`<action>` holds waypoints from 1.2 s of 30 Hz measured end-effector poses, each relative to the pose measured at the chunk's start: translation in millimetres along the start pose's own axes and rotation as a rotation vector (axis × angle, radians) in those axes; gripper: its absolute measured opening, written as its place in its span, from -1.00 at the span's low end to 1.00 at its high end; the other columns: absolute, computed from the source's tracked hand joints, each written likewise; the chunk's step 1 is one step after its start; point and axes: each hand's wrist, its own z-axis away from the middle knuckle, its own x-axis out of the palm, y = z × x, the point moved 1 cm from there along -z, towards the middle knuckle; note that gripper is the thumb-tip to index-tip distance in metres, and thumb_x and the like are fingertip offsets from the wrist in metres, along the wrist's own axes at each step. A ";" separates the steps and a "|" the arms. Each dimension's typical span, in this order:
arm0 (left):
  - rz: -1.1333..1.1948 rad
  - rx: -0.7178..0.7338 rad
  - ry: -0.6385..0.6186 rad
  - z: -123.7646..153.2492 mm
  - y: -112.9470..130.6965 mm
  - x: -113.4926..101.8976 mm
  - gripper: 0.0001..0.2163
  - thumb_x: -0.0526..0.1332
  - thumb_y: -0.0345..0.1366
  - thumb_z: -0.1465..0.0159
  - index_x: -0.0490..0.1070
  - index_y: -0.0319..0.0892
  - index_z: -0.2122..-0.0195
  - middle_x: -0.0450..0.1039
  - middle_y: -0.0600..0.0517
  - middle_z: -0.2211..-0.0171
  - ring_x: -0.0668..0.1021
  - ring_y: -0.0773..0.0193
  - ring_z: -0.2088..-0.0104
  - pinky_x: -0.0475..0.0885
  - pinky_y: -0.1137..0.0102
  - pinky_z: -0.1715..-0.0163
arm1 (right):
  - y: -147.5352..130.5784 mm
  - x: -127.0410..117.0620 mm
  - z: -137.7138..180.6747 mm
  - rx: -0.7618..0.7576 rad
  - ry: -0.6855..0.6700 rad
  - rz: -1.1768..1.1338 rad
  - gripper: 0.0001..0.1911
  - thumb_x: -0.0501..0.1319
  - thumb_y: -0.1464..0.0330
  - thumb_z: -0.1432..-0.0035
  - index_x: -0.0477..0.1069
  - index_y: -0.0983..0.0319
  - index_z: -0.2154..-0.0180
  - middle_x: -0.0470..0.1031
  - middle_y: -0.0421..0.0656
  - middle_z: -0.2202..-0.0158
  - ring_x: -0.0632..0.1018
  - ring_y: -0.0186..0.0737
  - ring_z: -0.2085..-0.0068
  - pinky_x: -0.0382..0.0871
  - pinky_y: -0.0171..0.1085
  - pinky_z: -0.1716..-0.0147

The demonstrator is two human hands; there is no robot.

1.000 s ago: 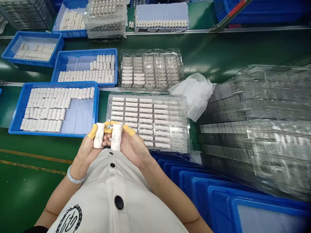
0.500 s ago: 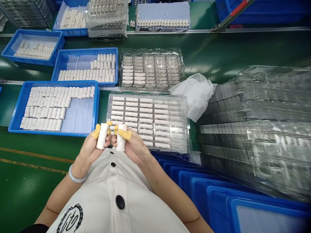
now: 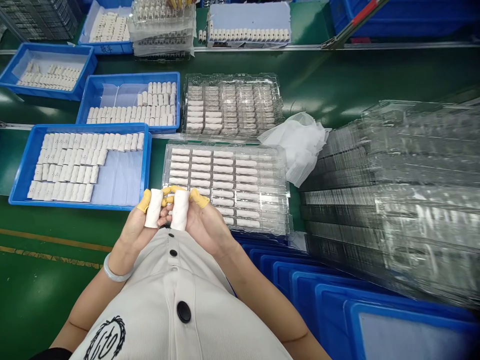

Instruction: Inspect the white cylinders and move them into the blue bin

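Observation:
Two white cylindrical pieces are held upright, side by side, in front of my chest. My left hand is closed on the left white cylinder, its thumb along the outer side. In my right hand is the other white cylinder, slightly wavy in outline, with the thumb at its right edge. Yellow finger cots cover several fingertips, which meet between the two pieces. Just beyond my hands lies a clear plastic tray with rows of similar white pieces. To the left, a blue bin holds more of them standing in rows.
A second blue bin and a clear blister tray sit farther back. Crumpled white sheeting lies right of the trays. Tall stacks of clear trays and nested blue bins crowd the right side.
My right thumb has moved off the front of its cylinder to the right edge, exposing more of the surface. Both hands have shifted slightly left in view.

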 end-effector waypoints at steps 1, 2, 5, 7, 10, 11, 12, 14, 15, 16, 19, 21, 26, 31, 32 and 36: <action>-0.001 -0.004 0.009 -0.1 0.1 0.1 -0.51 -0.10 -0.07 -0.39 0.49 -0.38 0.22 0.32 -0.04 0.52 0.35 0.43 0.56 0.36 0.54 0.58 | 0.1 -0.1 -0.1 -0.002 0.008 -0.002 -0.62 -0.01 0.15 -0.32 0.36 0.30 0.08 0.51 -0.07 0.36 0.55 -0.11 0.28 0.45 -0.01 0.15; -0.004 -0.012 0.022 -0.3 0.1 -0.1 -0.51 -0.09 -0.07 -0.39 0.49 -0.38 0.23 0.33 -0.04 0.52 0.35 0.42 0.57 0.36 0.54 0.59 | 0.1 -0.3 -0.1 -0.004 0.017 -0.004 -0.63 -0.01 0.16 -0.32 0.36 0.29 0.08 0.51 -0.07 0.35 0.55 -0.12 0.28 0.45 -0.02 0.15; -0.022 -0.021 0.081 -1.6 -0.2 -2.0 -0.52 -0.07 -0.07 -0.38 0.49 -0.37 0.25 0.34 -0.05 0.53 0.37 0.41 0.57 0.38 0.52 0.58 | -0.1 -0.9 -0.1 -0.012 0.042 -0.013 -0.66 0.00 0.18 -0.33 0.37 0.28 0.10 0.51 -0.09 0.34 0.55 -0.15 0.28 0.45 -0.05 0.14; -0.035 -0.010 0.119 -2.4 -0.6 -2.7 -0.52 -0.07 -0.07 -0.38 0.49 -0.37 0.26 0.34 -0.05 0.54 0.39 0.40 0.57 0.39 0.51 0.56 | -0.6 -0.8 0.2 -0.018 0.048 -0.013 -0.67 0.02 0.19 -0.32 0.37 0.28 0.10 0.51 -0.10 0.34 0.55 -0.15 0.28 0.44 -0.05 0.14; -0.039 0.013 0.127 -2.5 -0.8 -0.8 -0.54 -0.08 -0.10 -0.39 0.49 -0.36 0.24 0.35 -0.05 0.55 0.39 0.40 0.56 0.40 0.50 0.55 | -1.6 -0.2 0.8 -0.012 0.056 -0.010 -0.71 0.06 0.24 -0.29 0.39 0.28 0.10 0.52 -0.10 0.34 0.55 -0.16 0.27 0.44 -0.07 0.14; -0.038 0.020 0.119 -2.2 -0.8 0.3 -0.54 -0.09 -0.12 -0.40 0.49 -0.36 0.23 0.36 -0.05 0.54 0.39 0.40 0.56 0.39 0.51 0.55 | -1.8 -0.2 1.1 -0.011 0.059 -0.011 -0.72 0.07 0.26 -0.27 0.39 0.28 0.11 0.52 -0.11 0.34 0.55 -0.17 0.27 0.44 -0.08 0.14; -0.037 0.029 0.107 -1.8 -0.7 1.5 -0.54 -0.10 -0.12 -0.40 0.49 -0.36 0.22 0.36 -0.05 0.53 0.39 0.40 0.56 0.38 0.51 0.56 | -2.0 -0.3 1.4 -0.012 0.064 -0.008 -0.74 0.09 0.28 -0.26 0.40 0.28 0.11 0.52 -0.12 0.36 0.54 -0.17 0.27 0.44 -0.08 0.15; -0.034 0.038 0.082 -1.2 -0.8 3.3 -0.53 -0.12 -0.12 -0.41 0.48 -0.35 0.22 0.35 -0.04 0.55 0.38 0.39 0.57 0.37 0.52 0.57 | -2.2 -1.6 2.1 -0.023 0.083 0.028 -0.77 0.15 0.29 -0.21 0.41 0.29 0.15 0.51 -0.13 0.39 0.54 -0.17 0.28 0.44 -0.11 0.17; -0.033 0.040 0.072 -1.2 -1.0 3.6 -0.53 -0.12 -0.10 -0.40 0.48 -0.35 0.22 0.33 -0.03 0.56 0.38 0.39 0.57 0.36 0.52 0.58 | -2.1 -2.6 2.4 -0.029 0.096 0.059 -0.78 0.19 0.29 -0.18 0.41 0.29 0.19 0.51 -0.13 0.40 0.54 -0.18 0.30 0.45 -0.13 0.19; -0.037 0.034 0.060 -1.4 -1.4 3.5 -0.53 -0.11 -0.08 -0.40 0.48 -0.34 0.22 0.31 -0.01 0.58 0.38 0.39 0.57 0.36 0.52 0.58 | -1.8 -3.8 2.8 -0.031 0.109 0.094 -0.78 0.24 0.28 -0.14 0.41 0.28 0.22 0.51 -0.14 0.42 0.53 -0.20 0.33 0.44 -0.16 0.22; -0.073 0.012 0.045 -2.8 -4.8 1.6 -0.55 -0.05 -0.04 -0.37 0.48 -0.32 0.22 0.28 0.02 0.59 0.37 0.39 0.58 0.37 0.51 0.56 | 0.7 -6.7 2.9 -0.031 0.133 0.190 -0.72 0.37 0.24 0.00 0.38 0.24 0.31 0.48 -0.21 0.50 0.48 -0.32 0.45 0.40 -0.26 0.35; -0.121 0.034 0.079 -3.6 -8.7 0.6 -0.58 0.01 -0.05 -0.35 0.49 -0.31 0.21 0.29 0.03 0.59 0.36 0.39 0.59 0.37 0.49 0.55 | 3.9 -7.5 2.0 -0.047 0.140 0.250 -0.67 0.41 0.23 0.05 0.34 0.23 0.34 0.46 -0.26 0.54 0.45 -0.37 0.51 0.35 -0.30 0.41; -0.316 0.208 0.245 -2.6 -23.0 3.0 -0.69 0.22 -0.13 -0.24 0.48 -0.22 0.09 0.40 0.06 0.51 0.38 0.41 0.56 0.34 0.50 0.53 | 16.8 -11.9 -2.6 -0.125 0.219 0.349 -0.59 0.45 0.29 0.19 0.30 0.21 0.33 0.42 -0.32 0.51 0.41 -0.40 0.51 0.30 -0.34 0.46; -0.569 0.261 0.319 -9.2 -37.5 -4.8 -0.64 0.18 -0.09 -0.24 0.44 -0.10 -0.02 0.49 -0.02 0.13 0.49 0.32 0.33 0.39 0.44 0.36 | 27.0 -32.1 -8.6 -0.101 0.287 0.469 -0.53 0.42 0.30 0.22 0.36 0.21 0.21 0.42 -0.27 0.39 0.36 -0.42 0.48 0.28 -0.37 0.49; -0.609 0.269 0.320 -11.8 -39.8 -8.3 -0.63 0.17 -0.08 -0.25 0.43 -0.09 -0.04 0.46 -0.03 0.06 0.50 0.29 0.25 0.40 0.43 0.29 | 25.9 -39.7 -10.4 -0.094 0.297 0.534 -0.54 0.40 0.26 0.21 0.37 0.22 0.21 0.43 -0.25 0.39 0.37 -0.40 0.48 0.30 -0.35 0.49; -0.730 0.278 0.367 -18.1 -46.1 -22.5 -0.61 0.20 -0.08 -0.22 0.45 -0.12 -0.03 0.40 -0.07 -0.03 0.47 0.23 0.12 0.37 0.37 0.11 | -5.8 -87.4 -19.8 -0.107 0.432 0.859 -0.53 0.28 0.14 0.11 0.37 0.26 0.17 0.46 -0.20 0.40 0.42 -0.32 0.45 0.37 -0.29 0.45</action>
